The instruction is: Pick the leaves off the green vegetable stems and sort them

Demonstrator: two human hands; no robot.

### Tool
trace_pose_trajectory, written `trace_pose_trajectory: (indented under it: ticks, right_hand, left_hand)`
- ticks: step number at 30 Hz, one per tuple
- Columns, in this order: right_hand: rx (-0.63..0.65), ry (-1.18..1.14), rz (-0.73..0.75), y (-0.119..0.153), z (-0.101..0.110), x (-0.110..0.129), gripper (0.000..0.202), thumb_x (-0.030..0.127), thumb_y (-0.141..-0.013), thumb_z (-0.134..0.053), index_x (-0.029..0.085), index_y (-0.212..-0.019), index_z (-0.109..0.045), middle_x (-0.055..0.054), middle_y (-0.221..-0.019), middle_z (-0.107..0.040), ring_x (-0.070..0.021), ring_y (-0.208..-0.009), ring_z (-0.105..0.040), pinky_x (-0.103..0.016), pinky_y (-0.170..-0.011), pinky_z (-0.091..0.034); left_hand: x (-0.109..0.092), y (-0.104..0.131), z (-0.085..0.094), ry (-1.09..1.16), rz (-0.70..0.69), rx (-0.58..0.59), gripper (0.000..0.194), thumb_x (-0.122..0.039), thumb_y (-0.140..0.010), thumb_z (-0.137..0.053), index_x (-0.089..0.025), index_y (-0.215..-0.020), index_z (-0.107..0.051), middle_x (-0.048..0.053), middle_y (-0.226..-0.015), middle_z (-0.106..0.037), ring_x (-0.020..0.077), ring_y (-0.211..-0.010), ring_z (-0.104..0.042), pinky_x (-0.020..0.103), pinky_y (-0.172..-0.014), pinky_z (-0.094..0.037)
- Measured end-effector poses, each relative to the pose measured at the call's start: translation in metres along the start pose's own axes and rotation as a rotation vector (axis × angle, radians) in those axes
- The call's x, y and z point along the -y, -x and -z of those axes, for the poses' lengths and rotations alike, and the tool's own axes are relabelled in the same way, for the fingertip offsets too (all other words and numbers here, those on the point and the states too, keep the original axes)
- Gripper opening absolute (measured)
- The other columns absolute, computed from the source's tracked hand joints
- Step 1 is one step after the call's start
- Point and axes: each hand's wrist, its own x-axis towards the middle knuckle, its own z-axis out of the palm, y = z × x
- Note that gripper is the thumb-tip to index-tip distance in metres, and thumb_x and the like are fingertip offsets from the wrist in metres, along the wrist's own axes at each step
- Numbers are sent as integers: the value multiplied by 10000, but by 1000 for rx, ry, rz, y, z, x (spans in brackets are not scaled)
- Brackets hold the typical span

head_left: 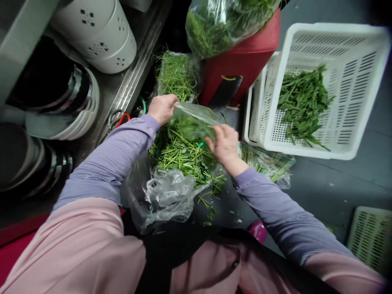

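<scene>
Stretched between my two hands is the edge of a clear plastic bag (196, 112), over a heap of cut green stems and leaves (180, 157). My left hand (162, 108) is closed on the bag's upper left edge. At its right side, my right hand (225, 143) pinches the plastic between thumb and fingers. Greens show blurred through the film. Crumpled clear plastic (170, 188) lies on the near side of the heap. Just beyond my left hand sits a bundle of thin green shoots (177, 75).
On the right stands a white slotted basket (277, 149) with leafy greens (306, 104). A red box (241, 61) carries a bag of greens (211, 30). At left, a metal shelf (119, 98) holds white pots (104, 45) and scissors (121, 118). Bagged stems (269, 165) lie on the floor.
</scene>
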Motion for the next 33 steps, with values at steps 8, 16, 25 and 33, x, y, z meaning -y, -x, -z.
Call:
trace_pose_trajectory:
  ticks: [8,16,25,33]
  right_hand:
    - [202,25,-195,-71,-23,10,226,215,-860,-391,137,-1028,-521,-130,-982,-575,-217,-876,-539,-376,-782,-434]
    - [-324,-507,-277,-63,41,-31,236,323,-901,-317,165,-899,-493,-21,-696,-539,-103,-546,-523,-272,-546,-459]
    - [-120,-549,-422,-43,69,-22,223,281,-871,-356,149,-850,-534,-18,-648,-563,-99,-482,-493,-228,-467,-399]
    - [68,215,-166,-2,76,-33,341,174,-824,-406,162,-1147,-517,-139,-1007,-581,-214,-877,-532,-305,-701,-395]
  left_hand:
    - [-14,0,6,72,-17,-3,255,-305,-837,-432,-160,-927,-621,35,-813,-633,143,-863,-580,256,-780,-420]
    - [10,9,-1,23,78,44,212,-314,-836,-482,-155,-913,-600,44,-884,-627,148,-868,-560,280,-807,-426]
    - [-48,19,-24,-195,302,176,444,-437,-841,-479,-131,-1162,-468,159,-1128,-547,252,-985,-557,350,-775,-430]
    - [-20,9,35,-170,229,-12,389,-402,-916,-282,-164,-1108,-523,107,-1073,-584,225,-1012,-520,391,-875,-381]
